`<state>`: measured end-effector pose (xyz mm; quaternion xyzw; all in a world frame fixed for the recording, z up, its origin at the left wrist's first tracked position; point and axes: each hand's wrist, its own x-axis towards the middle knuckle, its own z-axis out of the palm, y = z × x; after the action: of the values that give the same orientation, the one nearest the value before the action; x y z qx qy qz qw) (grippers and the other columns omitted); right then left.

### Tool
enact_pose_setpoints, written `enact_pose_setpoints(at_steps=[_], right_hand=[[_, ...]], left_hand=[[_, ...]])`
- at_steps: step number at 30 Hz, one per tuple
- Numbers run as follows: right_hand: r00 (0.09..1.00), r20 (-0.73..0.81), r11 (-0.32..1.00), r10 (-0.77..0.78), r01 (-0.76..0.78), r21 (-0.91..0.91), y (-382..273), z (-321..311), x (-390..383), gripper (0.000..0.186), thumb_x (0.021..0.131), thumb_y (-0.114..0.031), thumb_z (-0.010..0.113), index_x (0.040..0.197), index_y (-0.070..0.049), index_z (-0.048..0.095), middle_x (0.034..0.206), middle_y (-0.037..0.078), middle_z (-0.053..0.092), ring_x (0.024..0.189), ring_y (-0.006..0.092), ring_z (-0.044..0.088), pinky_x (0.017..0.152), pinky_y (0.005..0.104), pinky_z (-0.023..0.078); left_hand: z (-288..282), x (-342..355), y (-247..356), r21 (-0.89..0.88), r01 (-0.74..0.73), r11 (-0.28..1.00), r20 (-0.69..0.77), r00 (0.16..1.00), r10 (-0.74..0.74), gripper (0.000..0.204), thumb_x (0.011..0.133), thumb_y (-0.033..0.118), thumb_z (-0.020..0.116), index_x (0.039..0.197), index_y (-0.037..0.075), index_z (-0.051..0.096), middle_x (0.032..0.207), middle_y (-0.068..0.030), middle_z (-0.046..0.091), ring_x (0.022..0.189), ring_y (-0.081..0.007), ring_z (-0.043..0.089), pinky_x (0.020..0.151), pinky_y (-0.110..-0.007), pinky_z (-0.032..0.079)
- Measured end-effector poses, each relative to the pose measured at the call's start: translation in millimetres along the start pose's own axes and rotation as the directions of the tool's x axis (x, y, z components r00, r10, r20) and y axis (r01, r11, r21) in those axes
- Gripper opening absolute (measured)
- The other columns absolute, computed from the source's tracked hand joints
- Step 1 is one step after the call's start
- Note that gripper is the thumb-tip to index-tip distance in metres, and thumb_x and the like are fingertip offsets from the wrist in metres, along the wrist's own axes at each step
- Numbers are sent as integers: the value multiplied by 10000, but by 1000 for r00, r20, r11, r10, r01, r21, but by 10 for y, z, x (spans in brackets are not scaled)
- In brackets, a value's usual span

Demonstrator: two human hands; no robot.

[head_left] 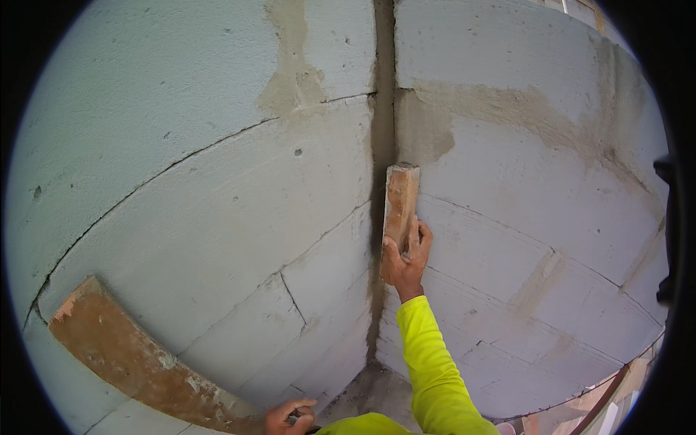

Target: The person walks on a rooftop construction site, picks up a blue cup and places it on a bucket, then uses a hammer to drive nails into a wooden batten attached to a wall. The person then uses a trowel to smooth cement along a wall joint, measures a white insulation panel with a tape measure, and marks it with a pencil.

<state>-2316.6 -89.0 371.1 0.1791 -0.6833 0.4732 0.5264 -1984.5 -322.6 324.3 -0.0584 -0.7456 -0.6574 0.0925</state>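
My right hand (pixel 409 257) is closed round a short wooden float (pixel 400 199), with the thumb on its face and the fingers round its right side. The float stands upright, its tip up, against the vertical mortar joint (pixel 383 123) where two pale block walls meet. My left hand (pixel 291 417), at the bottom edge, is curled with one finger pointing right. It grips the near end of a long brown board (pixel 138 348) smeared with dried mortar. The board slants up to the left, in front of the left wall. Part of the left grip is hidden.
The left wall (pixel 217 210) and right wall (pixel 507 217) are of large pale blocks with thin joints and grey mortar smears. Rough floor (pixel 370 395) shows at the foot of the corner. Wooden pieces (pixel 612 406) lie at the lower right.
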Motion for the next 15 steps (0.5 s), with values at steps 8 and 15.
enact_pose_setpoints(at_steps=[8,15], right_hand=[[978,22,975,-206,207,-75,-124,350,1113,677,826,-249,767,1422,-79,494,1238,265,503,1126,428,514,955,460,457],[884,224,911,410,-387,-140,300,-19,-1624,813,748,-161,843,1464,-126,460,1270,210,502,1164,367,531,969,419,473]], left_hand=[[-45,-121,-86,49,59,997,-79,995,-55,248,832,19,579,1059,-58,641,714,-93,662,650,-140,632,635,-285,527],[-71,-162,-92,67,83,994,-117,990,-75,242,837,20,578,1057,-56,644,724,-96,665,647,-139,627,633,-281,520]])
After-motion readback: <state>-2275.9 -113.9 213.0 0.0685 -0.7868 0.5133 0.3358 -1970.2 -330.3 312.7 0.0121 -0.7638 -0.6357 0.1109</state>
